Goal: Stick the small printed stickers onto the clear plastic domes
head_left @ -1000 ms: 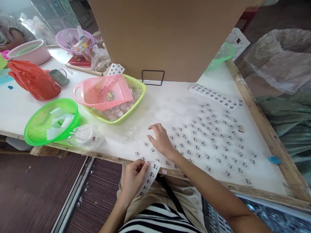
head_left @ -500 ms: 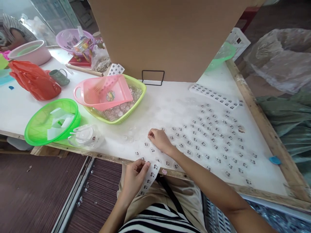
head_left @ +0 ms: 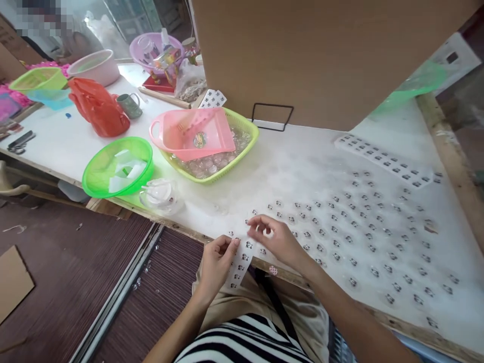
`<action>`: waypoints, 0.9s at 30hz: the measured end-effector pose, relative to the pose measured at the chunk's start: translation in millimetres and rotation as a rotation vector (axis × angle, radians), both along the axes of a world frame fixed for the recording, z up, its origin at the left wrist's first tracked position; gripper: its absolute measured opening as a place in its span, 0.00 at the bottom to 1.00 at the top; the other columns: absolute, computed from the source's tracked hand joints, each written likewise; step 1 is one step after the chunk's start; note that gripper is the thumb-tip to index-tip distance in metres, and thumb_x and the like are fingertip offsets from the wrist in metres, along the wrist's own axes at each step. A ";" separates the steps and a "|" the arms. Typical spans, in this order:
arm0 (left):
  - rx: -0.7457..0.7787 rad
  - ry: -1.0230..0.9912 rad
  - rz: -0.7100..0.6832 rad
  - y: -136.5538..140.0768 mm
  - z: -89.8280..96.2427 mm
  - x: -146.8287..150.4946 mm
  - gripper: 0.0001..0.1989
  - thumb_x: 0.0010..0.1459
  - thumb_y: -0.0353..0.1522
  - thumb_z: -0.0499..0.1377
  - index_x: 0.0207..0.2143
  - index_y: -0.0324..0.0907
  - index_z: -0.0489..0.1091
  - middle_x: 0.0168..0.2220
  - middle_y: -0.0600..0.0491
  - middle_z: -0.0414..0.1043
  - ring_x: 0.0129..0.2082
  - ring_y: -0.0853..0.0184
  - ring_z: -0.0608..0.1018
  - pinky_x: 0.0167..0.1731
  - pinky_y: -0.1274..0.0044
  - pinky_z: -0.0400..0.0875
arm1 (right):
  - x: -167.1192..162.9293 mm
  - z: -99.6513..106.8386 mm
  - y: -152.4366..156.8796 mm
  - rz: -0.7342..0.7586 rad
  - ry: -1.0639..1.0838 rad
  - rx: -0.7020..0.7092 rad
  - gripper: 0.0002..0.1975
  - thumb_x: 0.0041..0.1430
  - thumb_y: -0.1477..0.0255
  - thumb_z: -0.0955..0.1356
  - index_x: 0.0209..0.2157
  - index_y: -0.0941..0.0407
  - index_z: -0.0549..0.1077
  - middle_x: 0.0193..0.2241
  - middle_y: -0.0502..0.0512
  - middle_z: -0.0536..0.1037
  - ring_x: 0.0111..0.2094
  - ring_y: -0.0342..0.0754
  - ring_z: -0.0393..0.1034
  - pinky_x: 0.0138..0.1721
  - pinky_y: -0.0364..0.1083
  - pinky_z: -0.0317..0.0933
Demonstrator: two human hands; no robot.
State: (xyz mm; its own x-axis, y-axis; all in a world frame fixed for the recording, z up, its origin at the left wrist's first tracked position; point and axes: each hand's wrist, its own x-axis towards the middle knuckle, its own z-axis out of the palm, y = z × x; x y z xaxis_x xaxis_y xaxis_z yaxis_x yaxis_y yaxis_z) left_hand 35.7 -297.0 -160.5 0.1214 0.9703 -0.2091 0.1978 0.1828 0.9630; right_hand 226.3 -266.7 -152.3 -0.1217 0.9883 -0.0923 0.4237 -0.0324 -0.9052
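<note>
My left hand (head_left: 219,259) pinches the upper end of a white strip of panda stickers (head_left: 241,267) between thumb and fingers, over the table's front edge. Just to the right of it and slightly higher, my right hand (head_left: 278,239) hovers close to the strip's top. Its fingers are curved, with a small gap between thumb and index finger, and I see nothing between them. Many small clear round pieces, each bearing a panda sticker (head_left: 335,218), lie spread across the white table (head_left: 302,164) to the right.
A yellow-green basket (head_left: 227,174) of clear pieces carries a pink scoop (head_left: 223,133). Left of it stand a green basket (head_left: 88,176) and a clear plastic container (head_left: 161,194). A cardboard box (head_left: 302,60) rises behind. Another sticker sheet (head_left: 385,160) lies back right.
My right hand has come back from the clear pieces on the table toward the sticker strip. My left hand still holds the strip. The camera view has swung left.
</note>
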 end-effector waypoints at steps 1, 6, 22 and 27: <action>0.006 -0.004 0.023 0.8 0.0 0.1 0.20 0.61 0.44 0.59 0.26 0.38 0.69 0.20 0.58 0.60 0.21 0.74 0.60 0.20 0.82 0.54 | -1.2 3.6 -8.9 0.036 0.032 -0.040 0.12 0.59 0.60 0.69 0.38 0.53 0.73 0.32 0.51 0.77 0.32 0.46 0.69 0.34 0.44 0.61; 0.020 -0.025 -0.010 2.6 5.9 5.2 0.16 0.61 0.43 0.60 0.34 0.37 0.75 0.22 0.56 0.65 0.22 0.73 0.64 0.22 0.81 0.58 | -2.9 3.8 -29.4 0.018 0.005 0.005 0.09 0.61 0.64 0.68 0.30 0.52 0.73 0.27 0.50 0.75 0.29 0.47 0.67 0.32 0.45 0.61; 0.033 -0.010 0.027 1.9 6.5 4.0 0.18 0.61 0.44 0.59 0.27 0.39 0.68 0.21 0.59 0.61 0.20 0.74 0.61 0.21 0.82 0.55 | -3.5 9.1 -35.8 0.002 -0.083 0.329 0.05 0.65 0.69 0.65 0.34 0.52 0.71 0.34 0.54 0.75 0.38 0.51 0.69 0.43 0.51 0.60; 0.059 0.057 0.045 0.5 2.8 5.0 0.19 0.61 0.45 0.60 0.25 0.39 0.68 0.20 0.59 0.62 0.21 0.73 0.63 0.22 0.81 0.56 | -5.6 11.1 -30.4 -0.129 0.094 0.237 0.05 0.65 0.68 0.64 0.34 0.52 0.68 0.31 0.53 0.72 0.34 0.48 0.66 0.38 0.48 0.61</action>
State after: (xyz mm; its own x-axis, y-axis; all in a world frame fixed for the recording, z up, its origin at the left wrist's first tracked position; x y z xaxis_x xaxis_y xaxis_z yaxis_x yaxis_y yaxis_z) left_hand 40.7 -296.5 -157.7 0.0666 0.9855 -0.1563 0.2454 0.1357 0.9599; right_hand 220.7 -297.2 -141.2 0.0092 0.9888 0.1492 0.3439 0.1370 -0.9290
